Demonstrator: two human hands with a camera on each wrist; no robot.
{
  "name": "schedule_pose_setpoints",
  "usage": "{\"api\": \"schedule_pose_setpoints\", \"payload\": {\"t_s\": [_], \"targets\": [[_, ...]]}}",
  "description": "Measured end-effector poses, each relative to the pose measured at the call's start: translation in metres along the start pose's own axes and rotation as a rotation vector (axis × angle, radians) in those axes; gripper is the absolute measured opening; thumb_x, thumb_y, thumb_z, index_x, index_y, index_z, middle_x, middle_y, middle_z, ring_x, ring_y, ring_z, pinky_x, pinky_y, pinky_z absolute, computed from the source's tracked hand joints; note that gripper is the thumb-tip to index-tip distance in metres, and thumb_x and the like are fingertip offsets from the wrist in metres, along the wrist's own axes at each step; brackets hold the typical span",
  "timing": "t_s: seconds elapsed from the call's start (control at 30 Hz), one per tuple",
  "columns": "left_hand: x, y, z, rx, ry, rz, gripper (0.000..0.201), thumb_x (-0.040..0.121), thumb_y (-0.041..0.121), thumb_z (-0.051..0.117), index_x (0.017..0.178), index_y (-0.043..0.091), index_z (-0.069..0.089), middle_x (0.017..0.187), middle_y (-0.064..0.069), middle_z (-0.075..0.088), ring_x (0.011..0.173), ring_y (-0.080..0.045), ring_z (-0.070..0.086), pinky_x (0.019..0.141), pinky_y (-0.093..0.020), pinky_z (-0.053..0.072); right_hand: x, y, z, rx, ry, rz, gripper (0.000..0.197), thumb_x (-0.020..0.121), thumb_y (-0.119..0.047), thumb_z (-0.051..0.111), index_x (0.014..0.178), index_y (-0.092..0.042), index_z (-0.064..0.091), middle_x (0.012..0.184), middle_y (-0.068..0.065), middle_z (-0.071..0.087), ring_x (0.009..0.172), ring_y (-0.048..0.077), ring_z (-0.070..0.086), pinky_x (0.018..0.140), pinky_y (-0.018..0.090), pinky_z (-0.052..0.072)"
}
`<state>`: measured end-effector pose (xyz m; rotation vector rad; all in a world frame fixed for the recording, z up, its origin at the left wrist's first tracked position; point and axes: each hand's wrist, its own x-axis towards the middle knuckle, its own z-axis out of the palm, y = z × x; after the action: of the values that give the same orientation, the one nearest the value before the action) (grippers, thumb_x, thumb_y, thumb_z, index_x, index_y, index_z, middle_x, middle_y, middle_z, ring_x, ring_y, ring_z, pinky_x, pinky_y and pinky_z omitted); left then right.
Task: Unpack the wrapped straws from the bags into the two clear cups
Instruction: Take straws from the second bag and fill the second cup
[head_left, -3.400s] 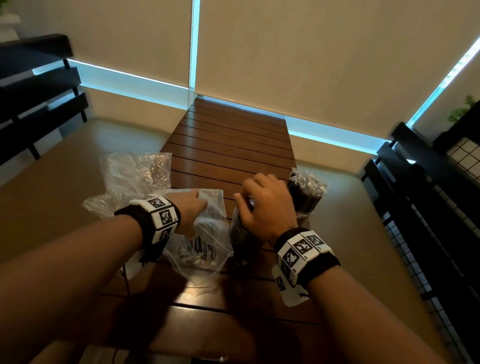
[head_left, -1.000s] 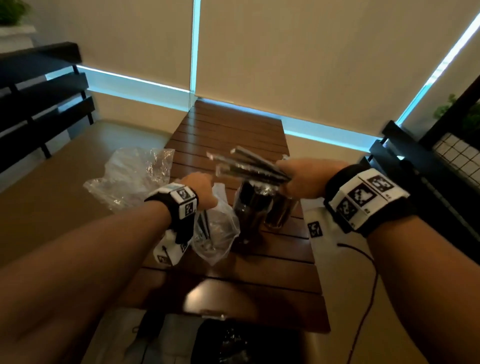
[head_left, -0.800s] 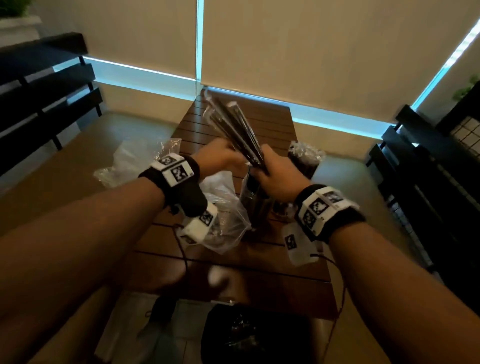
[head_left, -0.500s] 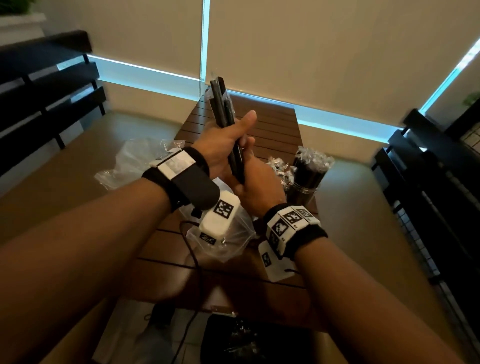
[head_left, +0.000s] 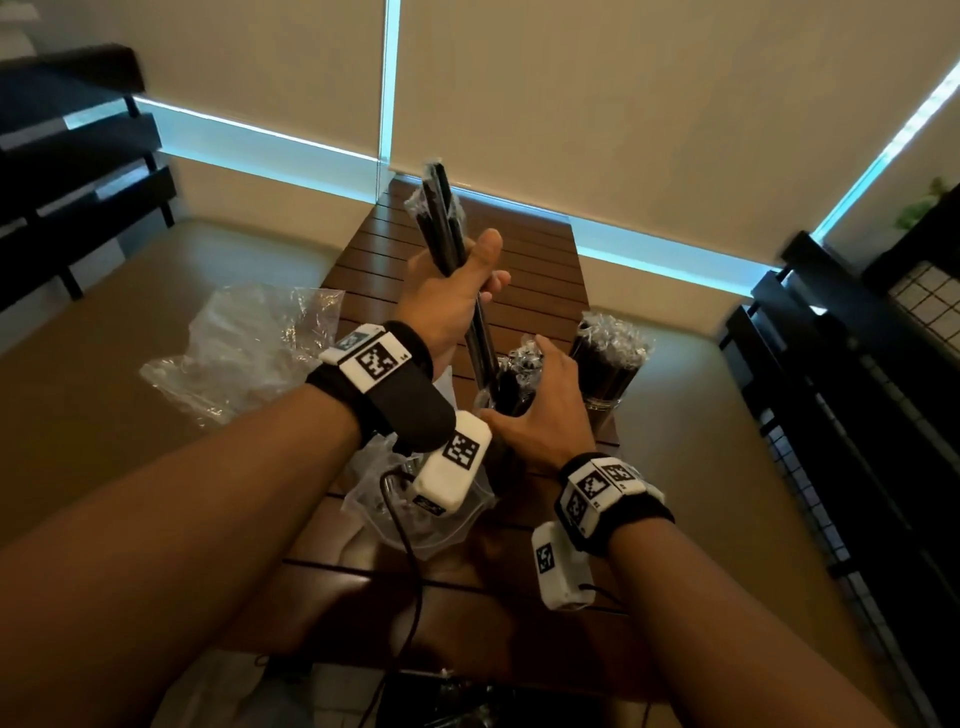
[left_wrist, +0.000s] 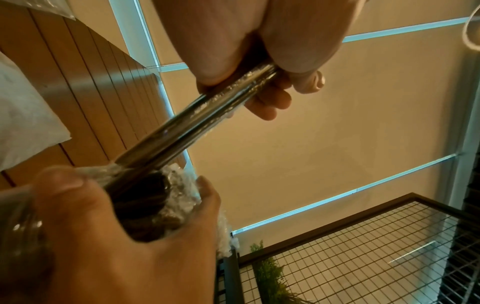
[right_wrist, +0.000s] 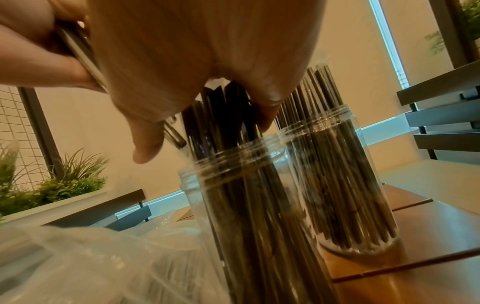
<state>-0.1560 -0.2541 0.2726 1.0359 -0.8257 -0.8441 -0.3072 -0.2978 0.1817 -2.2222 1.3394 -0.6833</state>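
partly behind the right hand (head_left: 543, 415), the nearer jar (right_wrist: 246, 205)

Slatted wooden table (head_left: 545, 291), beige blinds (head_left: 649, 104), dark slatted benches (head_left: 78, 156)

- Straws (head_left: 441, 228): black, in clear wrappers.
- Jars (right_wrist: 233, 185): clear plastic.
- Table (head_left: 545, 312): dark brown slats.
- Wristbands (head_left: 410, 410): black, with black-and-white square-patterned tags.
- Blinds (head_left: 649, 104): beige.
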Motion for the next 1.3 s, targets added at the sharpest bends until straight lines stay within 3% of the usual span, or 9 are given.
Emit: {"api": "schedule_pose_setpoints", "payload": {"t_s": [0.2, 0.43, 0.57, 0.73, 0.87, 0.97, 1.07, 1.2, 1.3], "targets": [[0.007, -0.024, 0.011, 0.049, -0.02, -0.031, 0.024, 0.091, 0.04, 0.06, 0.079, 0.019, 0.058, 0.064, 0.008, 0.06, 0.085, -0.012, 0.067, 0.077, -0.028, 0.047, 0.002, 0.003, 0.005, 0.068, 0.052, -0.016, 0.099, 0.067, -0.05, 0.083, 0.147, -0.029, 0.028, 0.147, 0.002, 0.029, 0.135, 0.018, 0.036, 0.1, 0.023, 0.03], [0.015, -0.034, 0.032, 0.144, -0.03, -0.047, 0.026, 0.089, 0.043, 0.062, 0.079, 0.019, 0.059, 0.078, 0.0, 0.064, 0.084, -0.016, 0.065, 0.085, -0.035, 0.05, 0.005, 0.009, 0.005, 0.046, 0.104, -0.041, 0.086, 0.072, -0.041, 0.081, 0.143, -0.025, 0.034, 0.141, 0.001, 0.035, 0.123, 0.017, 0.047, 0.088, 0.021, 0.038], [0.019, -0.048, 0.029, 0.207, -0.035, -0.079, 0.031, 0.088, 0.046, 0.063, 0.077, 0.018, 0.056, 0.082, -0.009, 0.061, 0.079, -0.019, 0.06, 0.084, -0.041, 0.051, 0.005, 0.012, 0.005, 0.064, 0.097, -0.062, 0.09, 0.069, -0.046, 0.081, 0.142, -0.027, 0.033, 0.139, 0.001, 0.034, 0.121, 0.015, 0.046, 0.09, 0.022, 0.039], [0.016, -0.057, 0.035, 0.253, -0.079, -0.066, 0.03, 0.09, 0.039, 0.063, 0.07, 0.018, 0.054, 0.059, 0.009, 0.052, 0.061, -0.009, 0.054, 0.071, -0.03, 0.049, 0.006, 0.009, 0.006, 0.101, 0.1, -0.066, 0.08, 0.071, -0.04, 0.08, 0.137, -0.029, 0.036, 0.132, -0.003, 0.036, 0.111, 0.01, 0.049, 0.089, 0.026, 0.046], [0.008, -0.074, 0.038, 0.448, -0.186, -0.031, 0.034, 0.091, 0.04, 0.062, 0.081, 0.008, 0.061, 0.075, -0.003, 0.068, 0.069, -0.014, 0.066, 0.07, -0.032, 0.055, 0.008, 0.015, 0.004, 0.106, 0.046, -0.102, 0.071, 0.072, -0.036, 0.078, 0.133, -0.029, 0.042, 0.124, -0.005, 0.038, 0.104, 0.003, 0.047, 0.091, 0.031, 0.052], [0.003, -0.087, 0.033, 0.557, -0.193, 0.045, 0.026, 0.09, 0.035, 0.065, 0.069, 0.018, 0.061, 0.085, 0.002, 0.061, 0.076, -0.012, 0.06, 0.073, -0.03, 0.051, 0.008, 0.021, 0.002, 0.122, 0.038, -0.114, 0.077, 0.069, -0.036, 0.081, 0.135, -0.03, 0.041, 0.128, -0.006, 0.036, 0.109, 0.0, 0.044, 0.095, 0.028, 0.051], [0.003, -0.088, 0.026, 0.68, -0.19, 0.097, 0.013, 0.083, 0.033, 0.072, 0.085, 0.025, 0.062, 0.117, 0.003, 0.045, 0.103, -0.009, 0.05, 0.091, -0.023, 0.044, 0.005, 0.021, 0.005, 0.157, 0.058, -0.103, 0.079, 0.068, -0.034, 0.082, 0.135, -0.033, 0.041, 0.13, -0.01, 0.033, 0.114, 0.006, 0.049, 0.098, 0.03, 0.051], [0.012, -0.059, 0.02, 0.759, -0.231, 0.378, 0.076, 0.074, 0.035, 0.08, 0.138, 0.024, 0.041, 0.131, -0.001, 0.045, 0.11, -0.011, 0.052, 0.094, -0.027, 0.05, 0.005, 0.021, 0.005, 0.122, 0.091, -0.067, 0.077, 0.071, -0.032, 0.082, 0.135, -0.028, 0.039, 0.128, -0.011, 0.033, 0.105, 0.001, 0.046, 0.092, 0.024, 0.048], [0.021, -0.036, 0.017, 0.861, -0.331, 0.567, 0.096, 0.078, 0.024, 0.077, 0.152, 0.028, 0.017, 0.14, -0.004, 0.048, 0.121, -0.015, 0.052, 0.099, -0.03, 0.046, 0.006, 0.02, 0.005, 0.067, 0.103, -0.09, 0.077, 0.07, -0.034, 0.083, 0.133, -0.026, 0.038, 0.129, -0.007, 0.036, 0.104, 0.001, 0.041, 0.09, 0.022, 0.044]]}}
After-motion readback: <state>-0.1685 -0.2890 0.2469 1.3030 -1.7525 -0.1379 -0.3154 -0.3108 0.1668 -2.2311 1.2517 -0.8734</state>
